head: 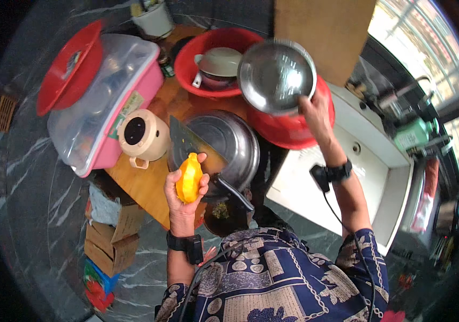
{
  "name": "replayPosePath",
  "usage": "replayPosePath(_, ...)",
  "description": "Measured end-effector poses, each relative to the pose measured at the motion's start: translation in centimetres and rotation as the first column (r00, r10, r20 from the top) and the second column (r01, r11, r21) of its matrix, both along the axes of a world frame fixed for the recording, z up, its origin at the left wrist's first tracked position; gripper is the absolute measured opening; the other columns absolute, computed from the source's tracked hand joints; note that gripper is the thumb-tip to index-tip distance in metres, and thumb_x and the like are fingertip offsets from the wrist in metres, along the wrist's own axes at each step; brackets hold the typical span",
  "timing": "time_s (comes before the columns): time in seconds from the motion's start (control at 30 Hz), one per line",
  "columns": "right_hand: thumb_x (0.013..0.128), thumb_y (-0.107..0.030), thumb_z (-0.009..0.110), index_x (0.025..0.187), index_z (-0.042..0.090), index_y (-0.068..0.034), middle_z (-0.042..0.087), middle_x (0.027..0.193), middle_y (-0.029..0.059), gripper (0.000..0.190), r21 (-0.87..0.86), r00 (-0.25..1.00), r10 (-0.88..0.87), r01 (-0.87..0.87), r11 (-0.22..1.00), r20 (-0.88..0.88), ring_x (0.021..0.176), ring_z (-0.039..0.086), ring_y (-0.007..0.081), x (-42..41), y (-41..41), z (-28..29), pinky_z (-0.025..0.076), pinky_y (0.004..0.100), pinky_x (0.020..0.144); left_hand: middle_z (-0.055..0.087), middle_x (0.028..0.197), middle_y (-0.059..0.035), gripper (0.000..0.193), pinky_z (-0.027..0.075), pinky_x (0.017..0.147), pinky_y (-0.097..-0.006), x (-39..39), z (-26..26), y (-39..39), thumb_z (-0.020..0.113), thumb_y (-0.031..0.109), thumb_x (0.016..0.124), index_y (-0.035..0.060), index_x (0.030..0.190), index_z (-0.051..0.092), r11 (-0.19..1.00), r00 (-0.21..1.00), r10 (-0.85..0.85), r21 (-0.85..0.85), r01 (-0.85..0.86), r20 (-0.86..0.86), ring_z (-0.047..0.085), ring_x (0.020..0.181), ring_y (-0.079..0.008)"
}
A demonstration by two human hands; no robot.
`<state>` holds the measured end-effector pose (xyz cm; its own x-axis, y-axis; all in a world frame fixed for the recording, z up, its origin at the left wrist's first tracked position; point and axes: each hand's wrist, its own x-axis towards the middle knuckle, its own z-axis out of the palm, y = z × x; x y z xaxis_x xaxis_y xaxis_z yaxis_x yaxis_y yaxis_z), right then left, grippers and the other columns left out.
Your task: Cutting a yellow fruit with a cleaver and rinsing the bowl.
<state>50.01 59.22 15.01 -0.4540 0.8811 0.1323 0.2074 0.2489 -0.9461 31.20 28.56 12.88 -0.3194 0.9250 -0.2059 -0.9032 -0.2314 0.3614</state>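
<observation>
My left hand (pixel 184 206) grips a peeled yellow-orange fruit (pixel 188 183), its narrow end pointing away from me. Below and beside it, a cleaver (pixel 193 141) with a black handle (pixel 234 193) lies across a round metal basin (pixel 243 141); small yellow bits stick to the blade. Out to the right, my right hand (pixel 318 114) holds a shiny round metal bowl (pixel 275 76) by its near rim. That bowl is over a red plastic basin (pixel 281 135) and hides part of it.
Another red basin (pixel 209 93) holds a pale lidded pot (pixel 220 62). A cream appliance (pixel 147 141) stands beside a pink lidded storage box (pixel 113 149) on the wooden table (pixel 133 173). The white sink (pixel 314 185) is at right; a cardboard box (pixel 105 245) sits at lower left.
</observation>
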Motion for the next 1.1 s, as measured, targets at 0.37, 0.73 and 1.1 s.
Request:
replayPosePath(0.37, 0.081, -0.002, 0.047, 0.106, 0.051, 0.008, 0.06, 0.087, 0.0126, 0.027, -0.677, 0.845, -0.526, 0.335, 0.655, -0.091, 0.065, 0.063, 0.0176, 24.6, -23.2, -8.4, 0.058, 0.0272, 0.051, 0.048, 0.127, -0.0179, 0.059, 0.05, 0.059, -0.0331, 10.2, -2.3, 4.8, 0.059, 0.027, 0.08, -0.0004, 0.128, 0.04, 0.853, 0.836, -0.522, 0.068, 0.518, 0.172, 0.052, 0.076, -0.0262)
replayPosePath(0.73, 0.087, -0.002, 0.047, 0.101, 0.048, 0.005, 0.06, 0.089, 0.015, 0.017, -0.623, 0.317, -0.925, 0.686, 0.377, -0.211, 0.066, 0.065, 0.0229, 42.2, -31.9, -9.9, 0.058, 0.0317, 0.049, 0.06, 0.112, -0.0145, 0.043, 0.057, 0.059, -0.033, 32.3, -4.0, 8.6, 0.058, 0.022, 0.078, -0.0012, 0.113, 0.051, 0.425, 0.403, -0.874, 0.024, 0.905, 0.273, 0.064, 0.071, -0.0272)
replayPosePath(1.1, 0.084, -0.001, 0.047, 0.102, 0.045, 0.006, 0.06, 0.089, 0.0166, 0.02, -0.654, 0.079, -0.955, 0.712, 0.254, -0.285, 0.065, 0.064, 0.0234, 62.4, -30.9, -13.0, 0.058, 0.0321, 0.049, 0.061, 0.108, -0.013, 0.043, 0.055, 0.061, -0.0291, 51.1, -3.8, 10.7, 0.057, 0.025, 0.078, 0.002, 0.114, 0.052, 0.368, 0.376, -0.905, -0.079, 0.927, 0.2, 0.061, 0.07, -0.024)
